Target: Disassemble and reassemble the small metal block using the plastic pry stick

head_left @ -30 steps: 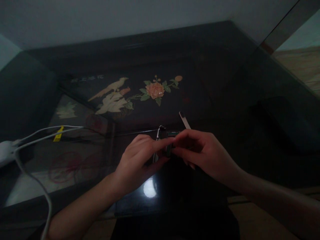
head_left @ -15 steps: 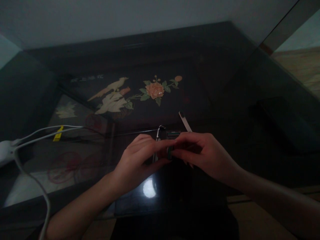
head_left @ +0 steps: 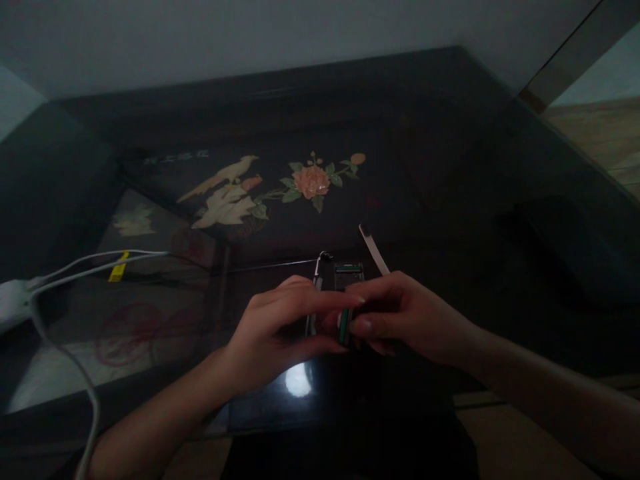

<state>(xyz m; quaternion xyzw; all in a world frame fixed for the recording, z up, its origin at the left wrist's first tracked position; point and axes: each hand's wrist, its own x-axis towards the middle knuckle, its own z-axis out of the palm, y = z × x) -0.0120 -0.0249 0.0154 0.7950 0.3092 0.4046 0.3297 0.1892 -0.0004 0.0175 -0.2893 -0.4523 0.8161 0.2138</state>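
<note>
My left hand (head_left: 277,320) and my right hand (head_left: 413,313) meet near the table's front edge. Between their fingertips is a small dark bar with a green face (head_left: 345,325), pinched from both sides; its exact kind is unclear in the dim light. Just beyond the fingers lies a small flat dark case (head_left: 349,269) with a greenish strip across its far end. A slim shiny metal piece (head_left: 317,268) with a curled far end is partly covered by my left hand. Past my right fingers lies a pale flat strip with a dark tip (head_left: 376,251).
The glossy dark table (head_left: 450,167) bears a bird-and-flower picture (head_left: 311,181). At left are a white plug block (head_left: 17,298), white cables (head_left: 65,357) and a yellow tag (head_left: 119,267). A dark flat object (head_left: 565,247) lies at right.
Both hands have shifted slightly toward me with the green-faced bar, which now shows more of its face. More of the dark case beyond the fingers is uncovered.
</note>
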